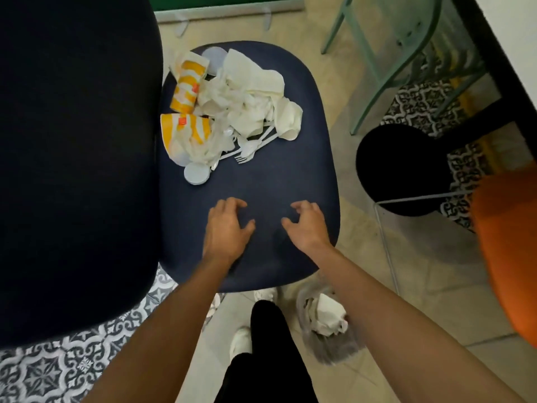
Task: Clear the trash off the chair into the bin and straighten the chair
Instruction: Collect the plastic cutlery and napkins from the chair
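A dark blue chair seat (276, 181) fills the middle of the head view, its black backrest (72, 155) on the left. Trash lies piled on the seat's far left part: two crushed orange-and-white paper cups (186, 82), crumpled white napkins (250, 94), white plastic forks (250, 154) and a white round lid (197, 173). My left hand (225, 228) and my right hand (308, 225) hover over the near part of the seat, fingers loosely curled, holding nothing. A grey bin bag (325, 324) with white paper inside sits on the floor below the seat's near edge.
A black round stool (404, 170) with a thin metal frame stands to the right. An orange seat (508, 242) is at the right edge. A green metal chair (386, 53) stands at the back right. My legs and white shoes (241, 341) are below, on tiled floor.
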Demonstrator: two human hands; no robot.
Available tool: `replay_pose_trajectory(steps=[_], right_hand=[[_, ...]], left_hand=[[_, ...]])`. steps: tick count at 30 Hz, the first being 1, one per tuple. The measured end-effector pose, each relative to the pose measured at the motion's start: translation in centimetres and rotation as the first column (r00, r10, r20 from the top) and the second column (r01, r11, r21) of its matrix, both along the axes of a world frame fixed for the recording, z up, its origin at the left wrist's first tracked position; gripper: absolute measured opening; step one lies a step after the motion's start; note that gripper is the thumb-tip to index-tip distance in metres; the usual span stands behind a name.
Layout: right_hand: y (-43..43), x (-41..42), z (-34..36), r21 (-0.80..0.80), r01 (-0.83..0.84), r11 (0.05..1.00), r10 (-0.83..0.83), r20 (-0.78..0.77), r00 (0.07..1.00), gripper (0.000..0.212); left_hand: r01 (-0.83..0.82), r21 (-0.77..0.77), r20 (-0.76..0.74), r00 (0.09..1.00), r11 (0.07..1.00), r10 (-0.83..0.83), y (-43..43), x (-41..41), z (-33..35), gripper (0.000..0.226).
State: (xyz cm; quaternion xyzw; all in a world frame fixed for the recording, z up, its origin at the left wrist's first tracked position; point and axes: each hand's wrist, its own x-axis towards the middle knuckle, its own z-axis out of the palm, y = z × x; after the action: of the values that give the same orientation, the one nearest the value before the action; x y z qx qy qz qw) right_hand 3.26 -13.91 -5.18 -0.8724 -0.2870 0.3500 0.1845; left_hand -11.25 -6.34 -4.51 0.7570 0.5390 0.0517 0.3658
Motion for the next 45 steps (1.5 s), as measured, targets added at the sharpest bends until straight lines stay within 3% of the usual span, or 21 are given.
replay_pose_trajectory(steps=[6,13,21,29,35,40,45], right_hand=[[5.1,3.6,-1.0,-0.048,-0.11,0.993,0.11,-0.005,0.994,0.05],[12.1,4.5,-1.3,-0.043,-0.269,0.962,0.27,0.044,0.962,0.056],[17.8,4.2,-2.4,-0.162,-0.624,0.764,0.644,0.255,0.721,0.066],[19.0,4.1,-5.4,-0.327,-0.719,0.613,0.786,0.336,0.518,0.078],[19.4,3.7,-5.9,-0.346,-0.693,0.633,0.765,0.418,0.491,0.054],[18.8,3.0,-6.0,-0.316,-0.729,0.607,0.791,0.33,0.515,0.044],[17.4,2.1,-5.9,-0.259,-0.714,0.65,0.759,0.189,0.623,0.042]], left_hand=[[-0.208,0.123,-0.093,0.971,0.97,0.22,6.0,1.3,-0.6,0.043],[-0.219,0.158,-0.23,0.94,0.963,0.252,9.4,1.5,-2.5,0.049],[-0.188,0.116,-0.254,0.944,0.975,0.212,12.6,0.5,-4.5,0.051],[-0.127,0.069,-0.21,0.968,0.989,0.139,13.2,-0.8,-5.7,0.04],[-0.089,0.077,-0.192,0.976,0.993,0.103,13.0,-0.9,-6.0,0.061],[-0.186,-0.005,-0.057,0.981,0.983,0.185,12.5,-0.9,-6.0,0.079],[-0.206,-0.063,-0.032,0.978,0.976,0.205,12.0,-1.1,-5.4,0.079]])
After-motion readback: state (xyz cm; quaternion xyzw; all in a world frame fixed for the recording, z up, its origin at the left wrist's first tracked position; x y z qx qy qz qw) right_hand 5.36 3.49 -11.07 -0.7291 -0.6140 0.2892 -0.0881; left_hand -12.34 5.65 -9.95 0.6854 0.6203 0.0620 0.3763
